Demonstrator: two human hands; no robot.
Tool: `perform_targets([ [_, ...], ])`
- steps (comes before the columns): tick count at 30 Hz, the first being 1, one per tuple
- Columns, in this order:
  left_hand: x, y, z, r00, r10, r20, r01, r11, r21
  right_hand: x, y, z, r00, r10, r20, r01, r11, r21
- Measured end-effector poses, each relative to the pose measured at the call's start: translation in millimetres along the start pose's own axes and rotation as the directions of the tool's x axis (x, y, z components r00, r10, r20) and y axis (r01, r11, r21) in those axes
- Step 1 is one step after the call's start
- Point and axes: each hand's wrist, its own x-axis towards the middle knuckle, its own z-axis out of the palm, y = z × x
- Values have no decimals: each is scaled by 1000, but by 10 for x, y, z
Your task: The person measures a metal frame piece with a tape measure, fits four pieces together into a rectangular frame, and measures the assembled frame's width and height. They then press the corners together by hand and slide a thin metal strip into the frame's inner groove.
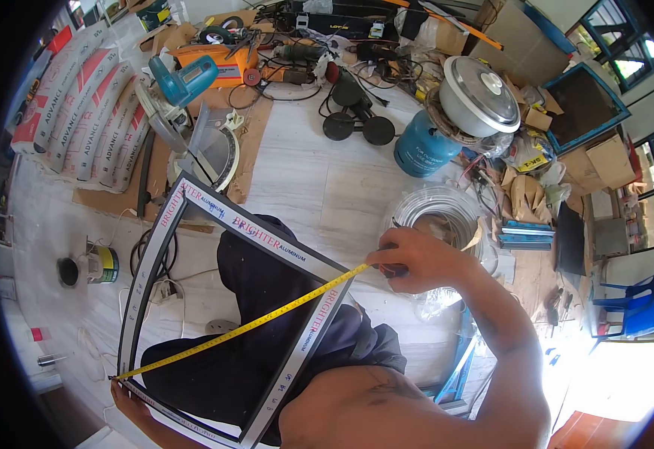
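A rectangular aluminum frame, covered in white tape printed with red and blue lettering, rests across my lap. My right hand is closed around a tape measure, mostly hidden by the fingers, just beyond the frame's upper right corner. Its yellow blade runs diagonally over the opening to the lower left corner. There my left hand grips the frame from below, close to the blade's hooked end. Part of that hand is hidden by the frame. My dark-trousered legs show through the opening.
A miter saw stands beyond the frame, beside stacked cement bags. Ahead are a blue gas cylinder with a pot above it and a coil of clear tubing. Power tools and cords crowd the back. Blue chairs stand right.
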Motion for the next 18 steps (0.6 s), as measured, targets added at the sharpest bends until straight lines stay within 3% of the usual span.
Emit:
perform_targets([
  [10, -88, 38, 71, 1000, 24, -18, -23, 1000, 8, -6, 13, -1, 999, 23, 41, -24, 999, 22],
  [12, -172, 104, 160, 997, -3, -81, 3, 1000, 1, -6, 15, 11, 999, 25, 39, -26, 999, 28],
  [18, -17, -27, 4, 1000, 8, -14, -8, 998, 55, 13, 3, -27, 998, 26, 53, -26, 1000, -1],
])
